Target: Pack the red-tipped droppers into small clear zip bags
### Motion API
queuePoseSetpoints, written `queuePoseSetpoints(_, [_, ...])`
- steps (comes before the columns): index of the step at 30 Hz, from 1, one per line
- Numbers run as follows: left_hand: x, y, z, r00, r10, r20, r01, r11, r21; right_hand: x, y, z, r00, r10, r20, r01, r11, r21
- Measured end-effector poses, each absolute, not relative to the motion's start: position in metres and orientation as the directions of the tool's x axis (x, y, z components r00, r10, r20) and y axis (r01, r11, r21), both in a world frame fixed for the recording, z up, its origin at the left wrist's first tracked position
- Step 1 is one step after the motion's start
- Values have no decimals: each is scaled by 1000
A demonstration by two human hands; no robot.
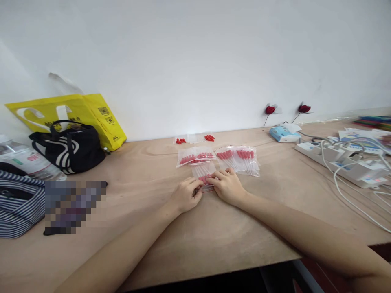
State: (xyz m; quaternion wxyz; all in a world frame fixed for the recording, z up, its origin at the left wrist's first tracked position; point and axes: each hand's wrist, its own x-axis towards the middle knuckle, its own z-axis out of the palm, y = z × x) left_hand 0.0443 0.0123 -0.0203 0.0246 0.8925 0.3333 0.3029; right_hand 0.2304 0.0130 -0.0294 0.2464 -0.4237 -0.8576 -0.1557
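A small clear bag (203,170) of red-tipped white sticks lies at the middle of the table. My left hand (187,194) has its curled fingers on the bag's lower left edge, and my right hand (226,186) has its fingers on the right side, both closed on it. Just behind lies another clear bag (197,156) with red-tipped pieces. To the right of that, a clear bag (236,156) holds two bunches of red-tipped sticks. Small red pieces (181,141) and more red pieces (209,138) lie farther back near the wall.
At left are a yellow bag (91,110), a black pouch (79,148), a plastic bottle (27,160) and a striped bag (21,203). At right stand a blue tissue pack (282,133), two red flowers (270,110), and power strips (339,158) with white cables.
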Motion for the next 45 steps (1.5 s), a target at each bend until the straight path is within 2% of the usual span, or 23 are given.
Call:
queuePoseSetpoints(4, [45, 13, -22, 583, 610, 536, 584, -774, 246, 231, 17, -32, -515, 646, 564, 798, 601, 42])
queuePoseSetpoints(7, [44, 11, -20, 581, 610, 538, 584, -773, 247, 237, 20, -29, -532, 646, 547, 743, 666, -64])
queuePoseSetpoints(10, [39, 11, -16, 615, 583, 531, 560, -797, 226, 253, 22, -25, -619, 602, 505, 614, 771, -167])
queuePoseSetpoints(14, [24, 16, -12, 705, 439, 557, 468, -878, 100, 278, 27, -25, -659, 558, 503, 524, 821, -225])
queuePoseSetpoints(16, [17, 21, -13, 744, 332, 580, 427, -904, -29, 283, 28, -27, -653, 542, 529, 531, 825, -191])
queuePoseSetpoints(19, [13, 27, -17, 786, 194, 587, 392, -890, -231, 279, 28, -31, -668, 472, 575, 538, 841, -66])
queuePoseSetpoints(23, [17, 29, -20, 809, 137, 571, 388, -855, -345, 268, 27, -34, -687, 397, 609, 539, 840, 60])
queuePoseSetpoints(26, [19, 29, -20, 818, 147, 557, 393, -848, -354, 267, 27, -33, -683, 387, 619, 558, 824, 100])
queuePoseSetpoints(36, [13, 32, -24, 752, 187, 632, 432, -865, -257, 270, 34, -29, -734, 303, 607, 551, 788, 274])
queuePoseSetpoints(42, [13, 31, -19, 766, 187, 614, 443, -847, -294, 267, 35, -29, -749, 274, 603, 530, 794, 297])
queuePoseSetpoints(45, [13, 30, -17, 770, 239, 592, 464, -847, -261, 266, 33, -29, -737, 276, 617, 531, 801, 276])
